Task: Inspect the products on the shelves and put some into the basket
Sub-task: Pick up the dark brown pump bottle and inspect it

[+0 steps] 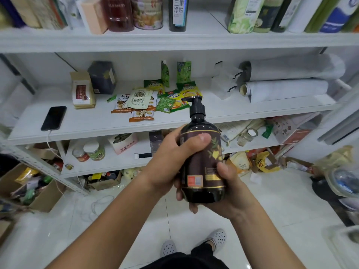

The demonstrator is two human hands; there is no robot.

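Two hands, left (171, 162) and right (231, 193), grip one pump bottle (202, 162)

A pump bottle (202, 156) stands before the middle shelf (108, 129); snack packets (147, 101) lie on it behind the bottle, a phone (53, 118) far left.

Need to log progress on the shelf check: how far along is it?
Done: nothing shows as placed; no basket is in view. In hand: the left hand and right hand both grip a dark pump bottle, label facing up for inspection. Left: binning it, plus the snack packets on the middle shelf.
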